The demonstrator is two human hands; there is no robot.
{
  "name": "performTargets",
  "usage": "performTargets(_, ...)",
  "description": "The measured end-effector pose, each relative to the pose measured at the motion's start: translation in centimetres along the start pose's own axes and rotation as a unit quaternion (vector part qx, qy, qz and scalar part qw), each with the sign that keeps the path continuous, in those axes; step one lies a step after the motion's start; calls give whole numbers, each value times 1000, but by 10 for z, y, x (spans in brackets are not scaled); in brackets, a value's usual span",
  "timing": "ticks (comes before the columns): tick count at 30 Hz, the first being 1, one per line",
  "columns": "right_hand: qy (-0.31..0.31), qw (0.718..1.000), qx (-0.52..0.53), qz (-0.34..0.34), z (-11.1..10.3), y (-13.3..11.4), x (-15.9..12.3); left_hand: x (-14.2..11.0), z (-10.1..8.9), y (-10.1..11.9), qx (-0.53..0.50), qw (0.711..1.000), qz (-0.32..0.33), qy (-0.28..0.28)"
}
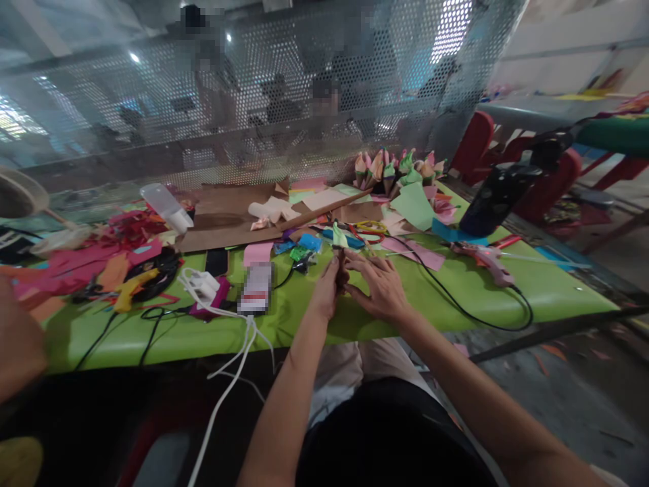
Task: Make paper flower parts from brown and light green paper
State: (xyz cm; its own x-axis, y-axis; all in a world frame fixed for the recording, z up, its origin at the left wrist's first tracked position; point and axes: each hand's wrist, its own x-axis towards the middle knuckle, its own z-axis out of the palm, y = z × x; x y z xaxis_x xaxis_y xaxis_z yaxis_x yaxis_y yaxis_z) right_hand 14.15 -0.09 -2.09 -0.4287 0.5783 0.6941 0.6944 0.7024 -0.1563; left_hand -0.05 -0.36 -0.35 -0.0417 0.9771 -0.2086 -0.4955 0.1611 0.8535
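My left hand (328, 284) is closed around a small paper cone (339, 235), which stands upright with pale green paper showing at its top and brown paper lower down. Fingers of my right hand (382, 287) stretch toward the cone from the right, spread apart, with the fingertips at or against its brown part. Whether they press on it, I cannot tell. Just behind the cone are a teal tool (345, 238) and yellow-handled scissors (370, 227).
Similar paper cones (388, 169) stand at the back right. A pink glue gun (494, 265) and dark bottle (497, 196) are on the right. Leftward lie a phone (256, 287), white charger (203, 284), yellow glue gun (134, 287) and pink scraps (76, 267). Another person's arm (17, 338) enters far left.
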Motion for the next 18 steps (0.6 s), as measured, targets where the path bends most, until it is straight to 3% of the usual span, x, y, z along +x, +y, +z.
performTargets(18, -10, 1000, -20, -12, 1, -1, 0, 5, -3, -7, 21, 1000, 12, 1)
